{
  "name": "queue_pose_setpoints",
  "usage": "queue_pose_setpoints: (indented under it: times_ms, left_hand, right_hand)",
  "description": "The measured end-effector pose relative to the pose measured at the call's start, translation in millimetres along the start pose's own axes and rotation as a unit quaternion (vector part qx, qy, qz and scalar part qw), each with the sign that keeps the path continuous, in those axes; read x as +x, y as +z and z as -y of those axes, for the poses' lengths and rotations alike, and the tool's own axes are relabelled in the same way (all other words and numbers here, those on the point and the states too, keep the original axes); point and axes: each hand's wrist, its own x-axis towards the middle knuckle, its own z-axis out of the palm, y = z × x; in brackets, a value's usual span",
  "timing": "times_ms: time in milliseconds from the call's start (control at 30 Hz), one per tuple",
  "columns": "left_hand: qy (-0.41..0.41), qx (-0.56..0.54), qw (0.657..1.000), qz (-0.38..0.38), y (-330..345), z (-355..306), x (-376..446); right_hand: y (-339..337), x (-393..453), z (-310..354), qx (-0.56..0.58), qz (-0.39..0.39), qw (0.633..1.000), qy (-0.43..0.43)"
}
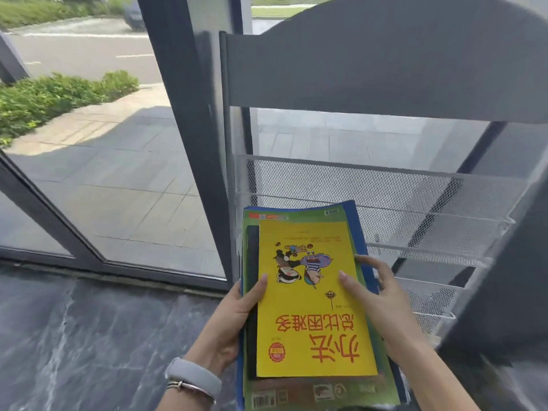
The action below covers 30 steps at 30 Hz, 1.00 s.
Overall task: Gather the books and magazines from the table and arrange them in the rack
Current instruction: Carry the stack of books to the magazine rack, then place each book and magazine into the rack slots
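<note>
The left hand [234,318] grips the book stack's [311,390] left edge; the right hand [382,307] rests fingers spread on its right side.

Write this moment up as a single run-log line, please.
phase: at rack | left hand: grips book stack | right hand: fingers on yellow book | shelves: none placed

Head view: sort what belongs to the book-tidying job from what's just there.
Job:
yellow book
green magazine
blue folder
rack
left hand
right hand

Just there:
window frame
shrubs
marble floor
</note>
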Motion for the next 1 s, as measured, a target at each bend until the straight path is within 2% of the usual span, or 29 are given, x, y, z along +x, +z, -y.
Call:
queue_pose_setpoints:
  times_ms: [233,367,567,633,767,833,1000]
  left_hand:
    - [-0.045,0.042,0.997,0.055,-32,-38,24]
    - [-0.053,0.054,0.994,0.076,-41,-47,31]
    - [-0.044,0.059,0.994,0.086,-39,-55,35]
    - [-0.025,0.040,0.996,0.075,-39,-56,33]
    - [0.042,-0.001,0.999,0.031,-43,-64,25]
    - [0.086,-0.016,0.996,0.005,-47,-73,20]
    - [0.183,-0.060,0.980,-0.046,-64,-101,10]
  right_hand:
    - [53,10,10,-0.120,-0.115,0.986,-0.034]
    - [62,14,3,-0.110,-0.133,0.984,-0.029]
    - [53,17,9,0.020,-0.111,0.994,-0.003]
    - [45,22,14,0.066,-0.119,0.991,-0.006]
    - [35,39,32,0.035,-0.124,0.990,-0.052]
    - [32,51,44,0.027,-0.103,0.992,-0.071]
    - [40,88,77,0.107,-0.038,0.988,-0.106]
